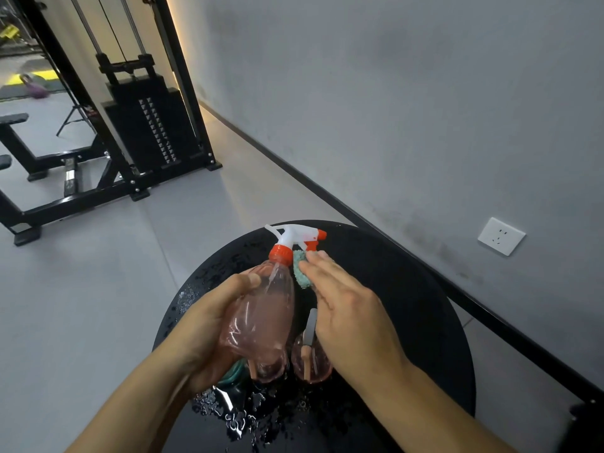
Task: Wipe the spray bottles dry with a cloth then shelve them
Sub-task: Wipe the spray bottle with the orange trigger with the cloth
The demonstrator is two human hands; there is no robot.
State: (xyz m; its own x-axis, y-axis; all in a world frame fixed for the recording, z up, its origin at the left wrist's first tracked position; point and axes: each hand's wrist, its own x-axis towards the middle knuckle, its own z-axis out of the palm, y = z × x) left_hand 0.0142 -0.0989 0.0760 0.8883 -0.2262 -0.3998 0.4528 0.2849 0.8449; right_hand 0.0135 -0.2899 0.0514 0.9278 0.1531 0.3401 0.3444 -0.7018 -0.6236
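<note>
— Spray bottle (261,308), pink and see-through, being held tilted above the round black table (408,289), nozzle end pointing away. Being gripped around the body by the left hand (209,325), fingers and thumb curled right round it.

— And being wiped by the right hand (346,308)?

— Yes, with fingers lying nearly straight, pressing a teal cloth (300,269) against the shoulder just below the red collar (280,253). Not closing around anything, just pushing flat.

— Advising anything for the step?

— Probably turning the bottle slowly in the left hand while keeping the cloth pressed, so reaching every side. Also working round the collar and under the white trigger head (294,233), likely spots for trapped drops.

— Watching out for what?

— Avoiding setting it back down on that table: puddles (242,416) lying all over the near side. Also a 2nd pink bottle (310,358) standing just below the right wrist, partly hidden, easily knocked.

— Shelf anywhere?

— Not showing in view.
</note>
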